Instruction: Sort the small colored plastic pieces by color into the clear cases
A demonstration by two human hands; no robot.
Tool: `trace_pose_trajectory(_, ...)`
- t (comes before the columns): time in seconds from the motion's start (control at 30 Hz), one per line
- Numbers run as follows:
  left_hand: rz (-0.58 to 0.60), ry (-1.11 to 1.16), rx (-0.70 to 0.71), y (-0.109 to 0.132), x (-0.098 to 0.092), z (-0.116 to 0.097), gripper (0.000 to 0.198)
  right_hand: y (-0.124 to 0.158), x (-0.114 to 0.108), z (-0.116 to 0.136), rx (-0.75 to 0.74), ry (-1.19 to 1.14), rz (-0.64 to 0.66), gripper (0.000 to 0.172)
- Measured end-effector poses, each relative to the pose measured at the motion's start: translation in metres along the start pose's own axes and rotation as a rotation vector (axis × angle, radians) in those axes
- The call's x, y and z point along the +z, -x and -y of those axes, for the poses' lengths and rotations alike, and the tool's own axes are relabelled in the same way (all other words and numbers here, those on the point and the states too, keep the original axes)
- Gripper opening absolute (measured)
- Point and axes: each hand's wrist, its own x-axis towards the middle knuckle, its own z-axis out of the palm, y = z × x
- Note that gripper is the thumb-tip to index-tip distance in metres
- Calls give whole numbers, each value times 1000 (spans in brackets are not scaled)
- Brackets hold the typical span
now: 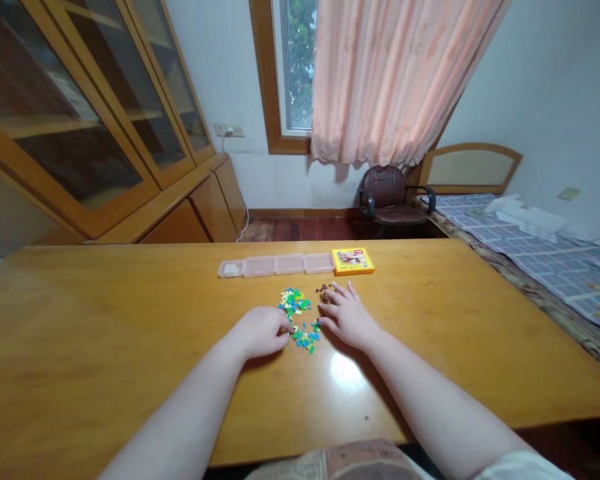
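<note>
A loose pile of small plastic building bricks (293,301) in green, blue, yellow and cream lies mid-table, with more bricks (307,340) scattered just nearer to me. My left hand (265,332) rests at the left edge of these bricks, fingers curled down; whatever its fingertips hold, if anything, is hidden. On the other side, my right hand (347,313) lies with its fingers spread. Its fingertips are beside a small group of brown bricks (325,290), partly covering them.
Behind the bricks stands a row of clear plastic compartments (260,267), with a yellow box (353,261) at its right end. All of this is on a wooden table (130,320). Beyond are a brown armchair (387,193), a bed (525,233) and a glass-fronted cabinet (145,127).
</note>
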Motion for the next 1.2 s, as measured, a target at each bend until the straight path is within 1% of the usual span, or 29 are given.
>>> trace_pose_trajectory(0.1,0,-3,13,0,1,1,26,2,-1,6,-91,-61,36,41)
trace_pose_trajectory(0.2,-7,0,21,-1,3,3,25,3,1,12,-183,-97,103,55)
trace_pose_trajectory(0.27,-11,-5,12,-2,4,4,24,3,4,15,-216,-102,141,65)
trace_pose_trajectory(0.33,-15,-10,5,-2,4,4,23,2,8,17,-234,-101,169,70)
trace_pose_trajectory(0.47,-17,-7,30,-1,2,3,23,1,11,19,-244,-101,194,67)
trace_pose_trajectory(0.57,-11,-13,30,-1,2,3,23,1,9,18,-223,-108,179,61)
trace_pose_trajectory(0.7,0,-7,31,-2,3,5,26,2,5,14,-210,-120,125,47)
trace_pose_trajectory(0.8,4,-6,39,-2,4,6,27,3,2,12,-269,-166,122,35)
trace_pose_trajectory(0.87,-6,-12,27,-2,4,5,25,3,1,11,-294,-202,129,33)
trace_pose_trajectory(0.93,-32,-28,-18,-1,3,4,23,3,1,12,-271,-213,132,39)
trace_pose_trajectory(1.0,-56,-47,-60,-1,1,4,24,3,2,14,-237,-196,143,52)
trace_pose_trajectory(1.07,-62,-50,-65,0,1,3,23,2,4,17,-237,-171,171,62)
trace_pose_trajectory(1.13,-53,-36,-46,0,1,3,23,2,7,19,-254,-151,193,66)
trace_pose_trajectory(1.2,-44,-15,-41,-1,2,4,26,2,9,20,-261,-138,197,66)
